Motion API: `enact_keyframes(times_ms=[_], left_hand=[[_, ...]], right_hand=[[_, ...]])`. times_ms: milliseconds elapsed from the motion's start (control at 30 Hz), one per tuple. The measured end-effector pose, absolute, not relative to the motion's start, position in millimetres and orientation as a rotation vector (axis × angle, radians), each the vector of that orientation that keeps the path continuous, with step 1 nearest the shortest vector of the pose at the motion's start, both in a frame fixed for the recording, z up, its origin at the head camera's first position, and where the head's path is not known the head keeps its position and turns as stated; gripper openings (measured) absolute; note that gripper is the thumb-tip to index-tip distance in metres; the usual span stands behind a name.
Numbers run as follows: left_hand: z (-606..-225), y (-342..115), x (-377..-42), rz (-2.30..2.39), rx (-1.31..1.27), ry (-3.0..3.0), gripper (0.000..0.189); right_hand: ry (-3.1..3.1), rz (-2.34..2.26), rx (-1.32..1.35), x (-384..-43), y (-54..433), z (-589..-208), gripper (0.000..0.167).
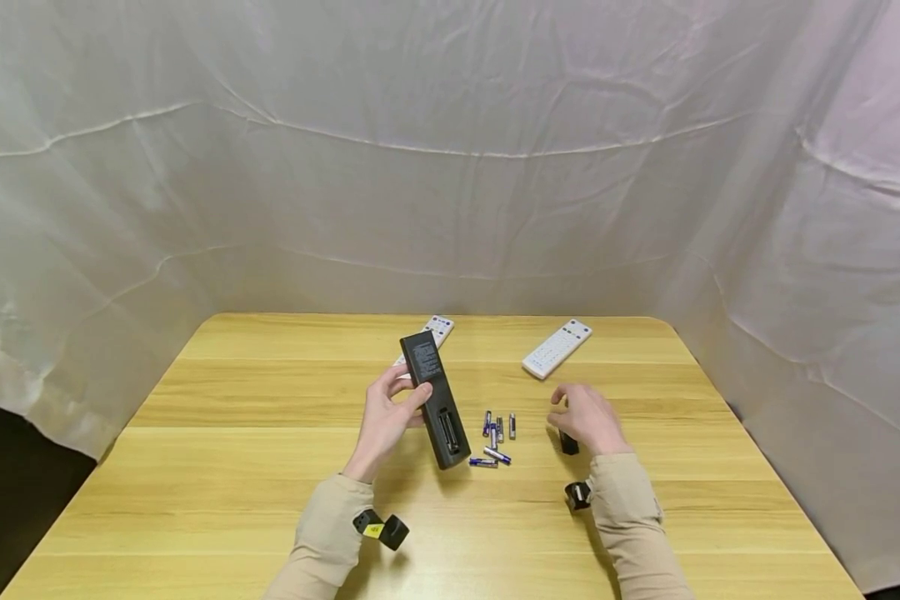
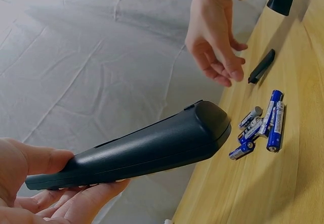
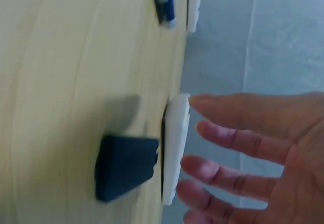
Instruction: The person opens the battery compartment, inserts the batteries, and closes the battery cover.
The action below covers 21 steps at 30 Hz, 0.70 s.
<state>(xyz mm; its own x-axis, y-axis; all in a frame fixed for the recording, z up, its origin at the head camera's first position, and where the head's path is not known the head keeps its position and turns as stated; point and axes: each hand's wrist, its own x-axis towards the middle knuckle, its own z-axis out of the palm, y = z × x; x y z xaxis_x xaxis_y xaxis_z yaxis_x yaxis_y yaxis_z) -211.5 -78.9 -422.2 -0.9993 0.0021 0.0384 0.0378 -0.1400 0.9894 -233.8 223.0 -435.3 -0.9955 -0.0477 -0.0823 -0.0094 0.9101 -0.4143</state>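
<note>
My left hand grips a black remote control, raised off the table and tilted, its back towards me. The thumb lies on its back and the fingers go beneath. Near its lower end the battery compartment is uncovered; what lies inside is too small to tell. My right hand hovers with loosely bent fingers, holding nothing. Below it, the black battery cover lies on the table, apart from the fingers. Between the hands several blue-and-silver batteries lie in a loose cluster.
Farther back on the wooden table lie two white remote controls; the right one shows whole, while the left one is partly behind the black remote. A pale cloth curtain encloses the table's back and sides.
</note>
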Motion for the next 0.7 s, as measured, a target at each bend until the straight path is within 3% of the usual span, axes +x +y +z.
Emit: enact_keyframes(times_ms=[367, 600, 700], left_hand=[[-422, -79, -211, -2.343, -0.054, -2.051, 0.045], [-423, -79, -212, -2.336, -0.058, -2.063, 0.045], [-423, -79, -211, -2.337, -0.063, -2.063, 0.045]], right_hand=[[2.902, -0.763, -0.196, -235, 193, -442, 0.030], [2.803, -0.836, -0.225, -232, 182, -445, 0.052], [2.789, -0.846, -0.236, -232, 181, -450, 0.050]])
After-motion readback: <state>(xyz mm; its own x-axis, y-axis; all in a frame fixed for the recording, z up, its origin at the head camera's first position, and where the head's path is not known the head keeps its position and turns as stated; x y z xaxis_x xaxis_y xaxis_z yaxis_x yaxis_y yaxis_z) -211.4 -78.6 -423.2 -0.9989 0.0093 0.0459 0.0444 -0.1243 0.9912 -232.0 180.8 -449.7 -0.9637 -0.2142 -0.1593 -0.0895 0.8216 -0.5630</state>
